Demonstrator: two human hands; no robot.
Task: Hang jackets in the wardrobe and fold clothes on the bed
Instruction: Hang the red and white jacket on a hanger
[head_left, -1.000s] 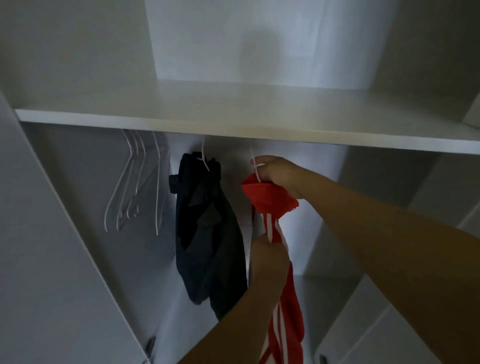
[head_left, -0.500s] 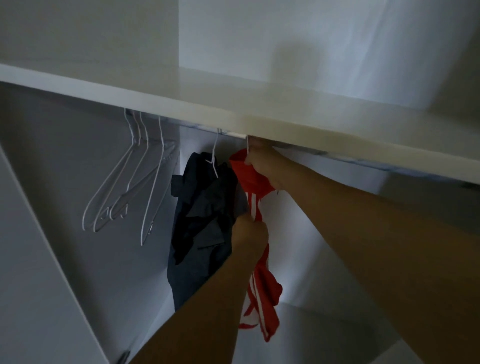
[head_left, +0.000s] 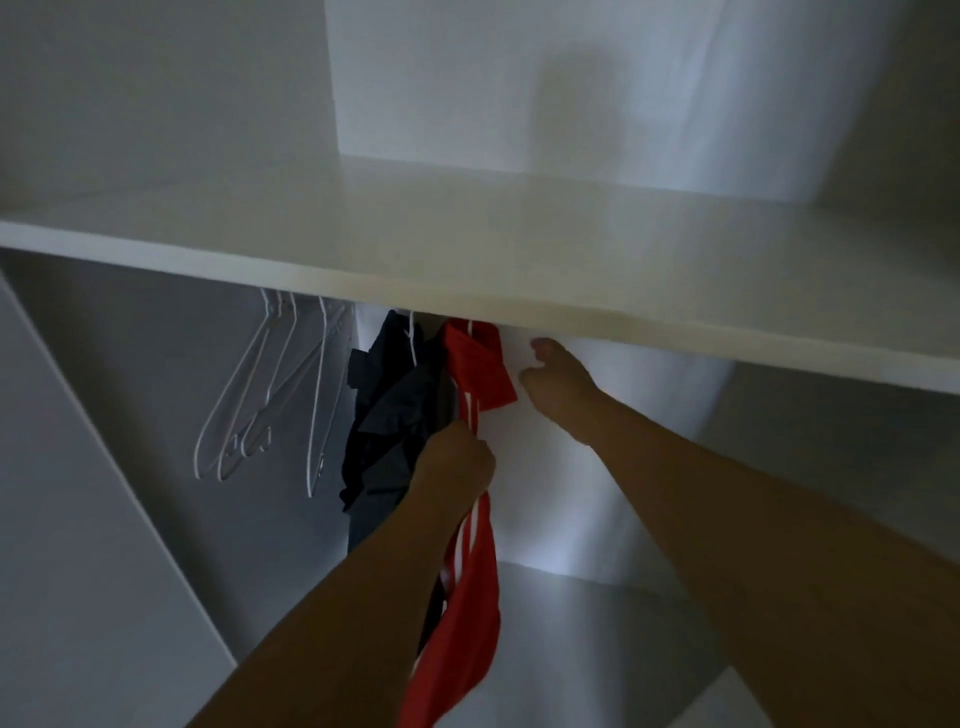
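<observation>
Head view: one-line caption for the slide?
Left hand grips the hung red jacket; right hand open beside it.

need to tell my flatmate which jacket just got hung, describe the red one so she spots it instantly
Look under the white wardrobe shelf. Right of the empty white hangers hang two garments. The red jacket is the rightmost, bright red with white stripes, beside a dark jacket, gripped lower down by the left hand.
</observation>
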